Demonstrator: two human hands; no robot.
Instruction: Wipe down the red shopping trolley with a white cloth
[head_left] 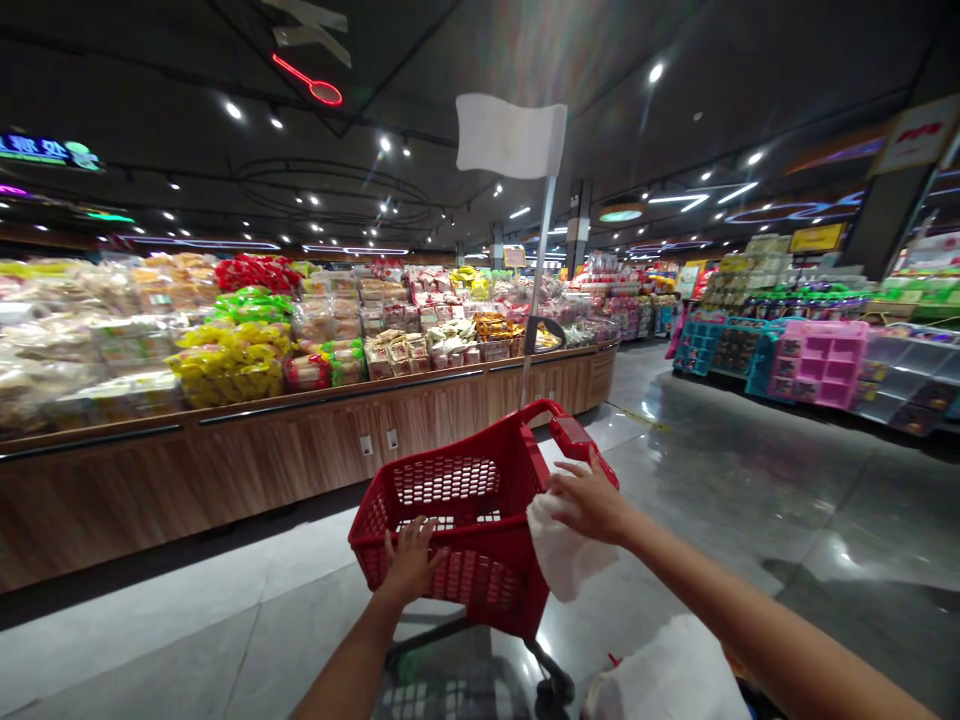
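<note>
A red plastic shopping cart stands in front of me, its mesh basket tilted in the view. My left hand lies over the basket's near rim with its fingers spread. Beside the cart's red handle, my right hand is bent round a crumpled white cloth, which hangs down outside the basket. The underside of its grip is hidden. A pole with a blank white flag rises behind the handle. Inside the basket, the part that shows is bare red mesh.
A long wood-panelled counter piled with packaged snacks runs along the left. On the right, racks of blue and pink boxes border a shiny grey floor. Another white thing, partly out of view, is low beside my right arm.
</note>
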